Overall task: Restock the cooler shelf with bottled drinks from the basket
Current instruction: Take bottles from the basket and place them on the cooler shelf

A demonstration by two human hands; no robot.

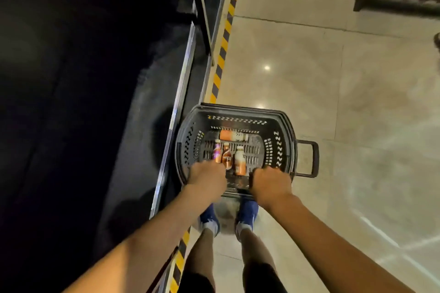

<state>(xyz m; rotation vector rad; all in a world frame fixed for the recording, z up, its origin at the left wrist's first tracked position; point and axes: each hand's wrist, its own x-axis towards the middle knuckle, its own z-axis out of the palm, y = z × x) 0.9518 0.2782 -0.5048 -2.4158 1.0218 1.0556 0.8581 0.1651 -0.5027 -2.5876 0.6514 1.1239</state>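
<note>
Along the left, a dark cooler (83,78), inside too dim to make out. To its right, pale tiled floor (333,102), edged beside the cooler with yellow-and-black striped tape (223,38). On the floor, just beside the cooler front, a dark slotted basket (283,126) with a pull handle (312,159) on its right side.

Over the near rim, left hand (207,173) and right hand (271,181), backs up, blurred. Fingers of both fold down out of sight; impossible to tell whether gripping anything.

Below the basket, two blue shoes (247,216).

Inside the basket, four bottles, all lying down:
- Along the far side, a crosswise bottle (232,136).
- Nearer, side by side lengthwise, a purple-labelled bottle (216,150), a brown bottle (226,156) and an orange-and-white bottle (239,162).
- Purple-labelled and brown bottles end right at the left knuckles.
</note>
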